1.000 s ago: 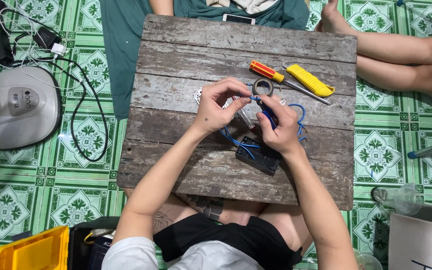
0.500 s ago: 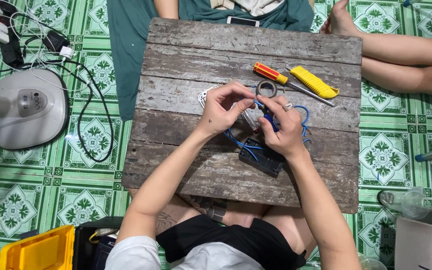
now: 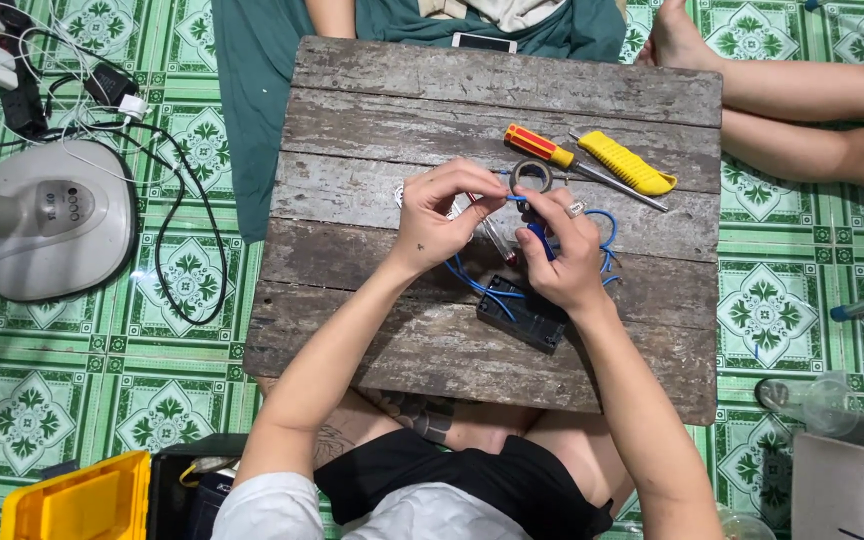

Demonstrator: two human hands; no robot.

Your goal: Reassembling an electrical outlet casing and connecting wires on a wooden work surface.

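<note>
Head view: the person is sitting at the 6 o'clock side of a wooden table (image 3: 402,90) and is working near its middle. The left hand (image 3: 437,215) is pinching with thumb and forefinger the end of a blue wire (image 3: 472,282), and its other fingers are curled in. The right hand (image 3: 564,250) is closed narrow around a small blue-handled tool (image 3: 540,240); what kind of tool it is cannot be told. The two hands are almost touching, the left one at 9 o'clock from the right one.

The pinched wire end is lying between the fingertips of both hands, so both are equally near to it. From there the wire is running down toward 6 o'clock, under the hands, to a black box (image 3: 522,312) that is resting on the table just beside the right wrist. More blue wire is looping out at 3 o'clock from the right hand.

At 12 o'clock from the hands a tape roll (image 3: 531,176) is lying flat, very near. Beside it a screwdriver (image 3: 542,147) and a yellow knife (image 3: 627,163) are lying with their long axes from 10 toward 4 o'clock. A fan base (image 3: 52,220) is standing on the floor, far at 9 o'clock.
</note>
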